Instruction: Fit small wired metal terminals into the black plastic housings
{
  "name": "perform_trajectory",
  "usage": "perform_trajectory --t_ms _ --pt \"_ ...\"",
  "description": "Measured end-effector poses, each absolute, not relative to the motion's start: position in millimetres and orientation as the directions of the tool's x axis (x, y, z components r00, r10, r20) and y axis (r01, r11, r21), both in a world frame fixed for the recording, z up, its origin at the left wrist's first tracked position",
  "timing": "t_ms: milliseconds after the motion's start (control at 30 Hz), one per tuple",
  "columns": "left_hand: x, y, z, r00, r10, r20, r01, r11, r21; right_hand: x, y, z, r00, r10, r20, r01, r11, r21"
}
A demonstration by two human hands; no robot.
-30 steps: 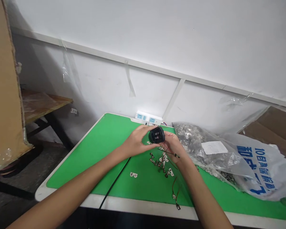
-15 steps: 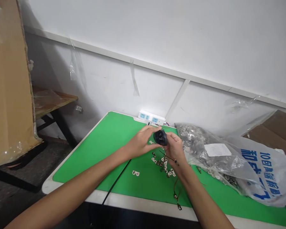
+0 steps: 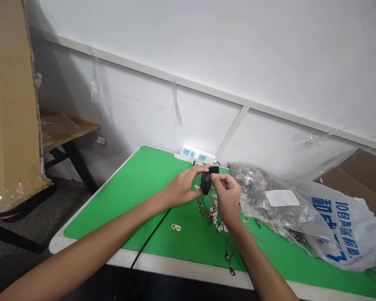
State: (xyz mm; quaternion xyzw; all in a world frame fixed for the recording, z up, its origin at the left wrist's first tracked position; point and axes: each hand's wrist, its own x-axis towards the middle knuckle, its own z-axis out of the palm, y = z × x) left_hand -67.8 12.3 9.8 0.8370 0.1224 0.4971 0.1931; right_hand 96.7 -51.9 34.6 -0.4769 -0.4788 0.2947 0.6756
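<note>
Over the green mat, my left hand (image 3: pixel 182 186) grips a black plastic housing (image 3: pixel 205 183) between thumb and fingers. The housing is now seen more from its side, with a flat dark part sticking out at the top right. My right hand (image 3: pixel 228 192) is closed in a pinch right beside the housing. A thin reddish wire (image 3: pixel 210 195) hangs by those fingertips, though its pinched end is hidden. Below the hands lie several small white-and-metal pieces (image 3: pixel 214 213). More wires with metal terminals (image 3: pixel 228 257) lie near the front edge.
A white power strip (image 3: pixel 197 154) stands at the mat's back edge. Clear plastic bags (image 3: pixel 257 184) of metal parts fill the right side. One white piece (image 3: pixel 176 227) lies apart on the green mat (image 3: pixel 113 209). A black cable (image 3: pixel 152 236) crosses the front edge. Cardboard (image 3: pixel 12 104) stands left.
The housing has turned in my left hand, so its open face no longer shows. My right hand has moved from holding its right side to a fingertip pinch beside it.
</note>
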Motion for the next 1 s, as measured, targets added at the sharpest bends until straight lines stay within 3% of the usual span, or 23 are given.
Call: perform_trajectory --t_ms 167,367,467,600,767,1000 --pt "-68 13 8 0.464 0.377 0.802 -0.016 -0.901 0.433 95 -53 37 0.356 0.823 0.442 0.114 0.431 -0.895" --pt "-72 15 20 0.517 0.42 0.746 -0.004 -0.87 0.493 124 -44 54 0.1 0.962 0.255 0.123 0.242 -0.962" --pt "-71 15 22 0.548 0.449 0.705 0.027 -0.853 0.522 132 -41 56 0.083 0.979 0.187 0.147 0.174 -0.974" --pt "-68 12 24 0.52 0.492 0.698 0.059 -0.836 0.546 127 -38 47 0.133 0.984 0.117 -0.031 0.122 -0.992" --pt "-68 8 28 0.453 0.465 0.76 0.091 -0.873 0.48 118 -36 39 0.063 0.995 0.08 -0.327 0.096 -0.94" --pt "-66 4 32 0.421 0.415 0.807 0.016 -0.893 0.451 112 -37 34 0.15 0.976 0.157 -0.39 0.204 -0.898"
